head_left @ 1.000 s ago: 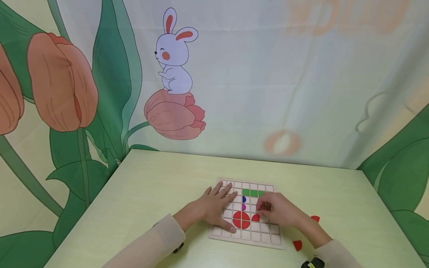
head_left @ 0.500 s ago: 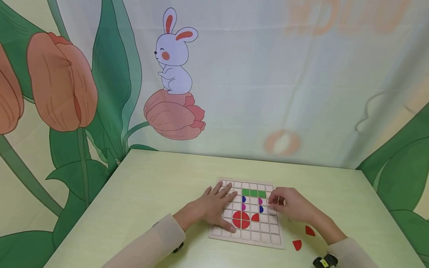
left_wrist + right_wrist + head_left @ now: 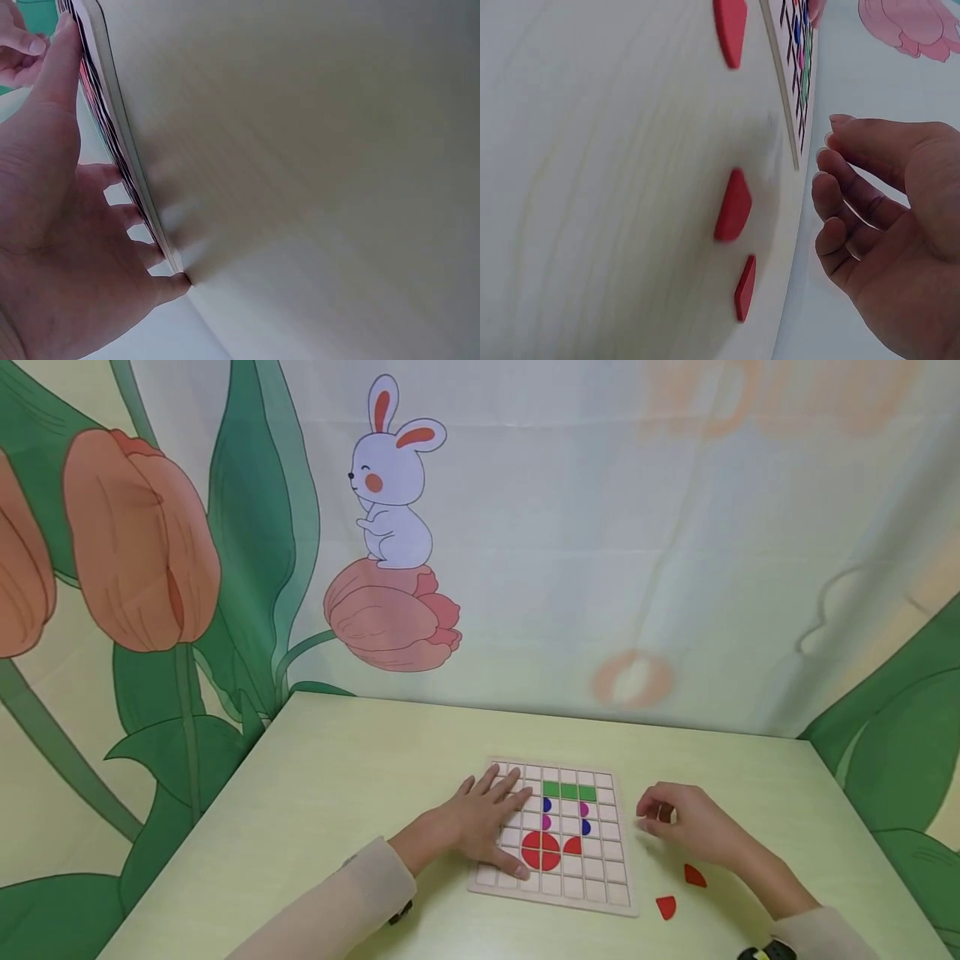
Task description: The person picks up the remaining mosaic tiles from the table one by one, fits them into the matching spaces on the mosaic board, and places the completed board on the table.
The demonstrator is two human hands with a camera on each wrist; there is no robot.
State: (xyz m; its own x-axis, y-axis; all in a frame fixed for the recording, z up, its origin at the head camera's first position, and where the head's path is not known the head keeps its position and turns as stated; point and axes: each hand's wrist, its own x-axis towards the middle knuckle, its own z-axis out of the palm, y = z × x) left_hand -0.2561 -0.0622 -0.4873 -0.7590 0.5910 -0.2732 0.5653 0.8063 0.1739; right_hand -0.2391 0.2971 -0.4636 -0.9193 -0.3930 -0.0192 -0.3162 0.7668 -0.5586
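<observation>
My left hand (image 3: pixel 487 822) rests with spread fingers across the left side of a pale gridded board (image 3: pixel 592 891). In the left wrist view its fingers (image 3: pixel 154 255) lie along the board's edge. Right of the board, over the table, my right hand (image 3: pixel 693 822) hangs loosely curled with nothing in it. Set in the grid are green pieces (image 3: pixel 570 792) in a row, blue half-circles (image 3: pixel 547 805), purple half-circles (image 3: pixel 584 809), a red circle of quarter pieces (image 3: pixel 540 851) and a single red quarter piece (image 3: pixel 573 846).
Below the right hand, loose red quarter pieces (image 3: pixel 695 876) lie on the light table (image 3: pixel 390 743). The right wrist view shows three of them, one red piece (image 3: pixel 733 206) mid-frame. A curtain (image 3: pixel 525 568) printed with a rabbit and tulips hangs behind the table.
The right hand has moved right, from over the board to beside it, uncovering a purple and a blue half-circle and the end of the green row. My left hand has stayed put.
</observation>
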